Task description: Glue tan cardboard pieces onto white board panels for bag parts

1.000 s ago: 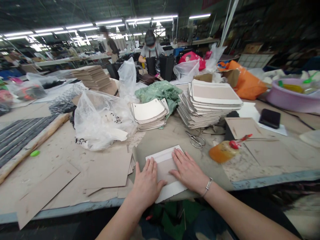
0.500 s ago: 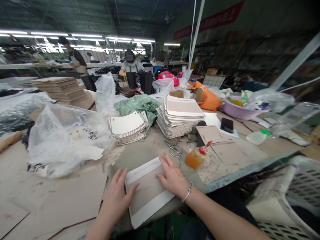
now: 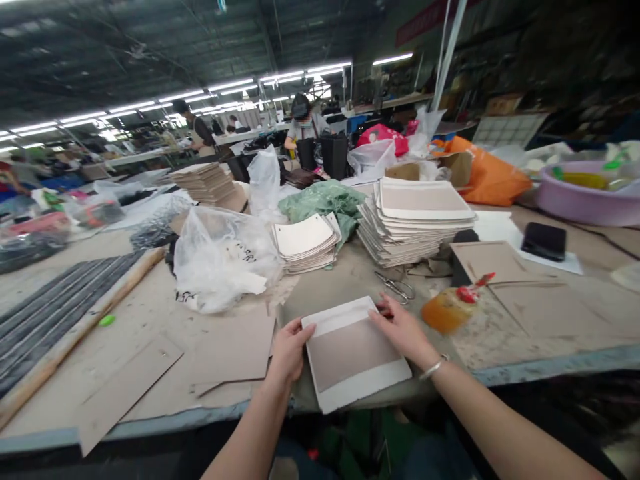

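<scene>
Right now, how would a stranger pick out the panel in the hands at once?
Find the near edge of the cluttered worktable. There, the left hand and right hand hold a flat panel, brownish between two white bands. The stack beyond it has a similar top piece, but only this panel has hands on it.

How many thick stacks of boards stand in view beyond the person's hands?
3: a small stack in front of the green bag, a larger stack to its right, and a brown stack farther back at left. Others may be hidden.
</scene>
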Motion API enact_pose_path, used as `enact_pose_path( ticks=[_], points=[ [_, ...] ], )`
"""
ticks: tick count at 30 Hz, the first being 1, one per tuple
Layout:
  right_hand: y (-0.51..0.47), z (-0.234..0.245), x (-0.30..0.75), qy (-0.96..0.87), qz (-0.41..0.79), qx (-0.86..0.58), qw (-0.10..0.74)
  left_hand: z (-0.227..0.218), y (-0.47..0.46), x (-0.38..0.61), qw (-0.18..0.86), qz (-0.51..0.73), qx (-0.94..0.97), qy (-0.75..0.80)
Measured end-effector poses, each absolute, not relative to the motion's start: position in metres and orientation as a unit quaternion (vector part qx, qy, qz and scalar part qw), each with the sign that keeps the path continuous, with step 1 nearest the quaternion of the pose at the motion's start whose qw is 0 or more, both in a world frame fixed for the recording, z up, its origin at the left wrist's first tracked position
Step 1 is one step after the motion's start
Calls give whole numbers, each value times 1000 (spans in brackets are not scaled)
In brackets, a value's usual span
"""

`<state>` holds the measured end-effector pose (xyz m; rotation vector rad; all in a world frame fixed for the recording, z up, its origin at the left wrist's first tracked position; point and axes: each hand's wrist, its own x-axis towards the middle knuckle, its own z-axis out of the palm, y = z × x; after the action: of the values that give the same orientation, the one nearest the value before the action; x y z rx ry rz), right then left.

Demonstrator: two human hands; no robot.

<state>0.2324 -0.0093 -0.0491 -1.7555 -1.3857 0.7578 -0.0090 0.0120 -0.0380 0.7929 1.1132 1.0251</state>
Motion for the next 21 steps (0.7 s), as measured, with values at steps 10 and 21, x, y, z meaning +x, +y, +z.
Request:
enact_pose_path(
  ticks=[10,21],
  points=[
    [-7,-36,227,-525,310,-673,419,-24,8,-11,682,499,287,450],
    [-8,-36,226,-507,328,-636,480,-12,5,-9,681,539,274,413]
  ],
)
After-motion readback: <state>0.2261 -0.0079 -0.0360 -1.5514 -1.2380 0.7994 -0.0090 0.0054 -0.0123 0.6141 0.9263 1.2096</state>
